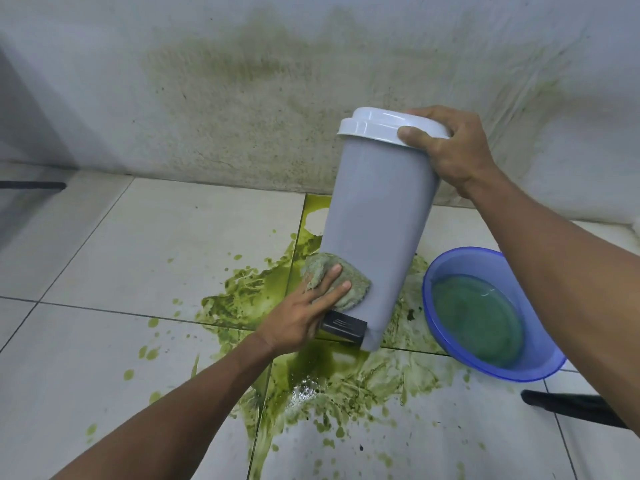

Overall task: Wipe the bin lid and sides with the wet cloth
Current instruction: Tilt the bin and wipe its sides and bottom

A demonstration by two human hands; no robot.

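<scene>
White floor tiles (104,254) on my feed: a green spill (346,386) spreads beneath and below the left hand (304,313); a blue basin (460,263) of water sits below the right hand (450,150).

Head-worn, steeply downward, close over bin (377,220).

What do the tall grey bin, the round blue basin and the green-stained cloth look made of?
Tall grey bin: probably moulded plastic, smooth satin sheen; its white lid is glossier. Round blue basin: translucent-looking plastic, thin glossy rim. Green-stained cloth: fuzzy pile, likely terry or microfibre.
</scene>
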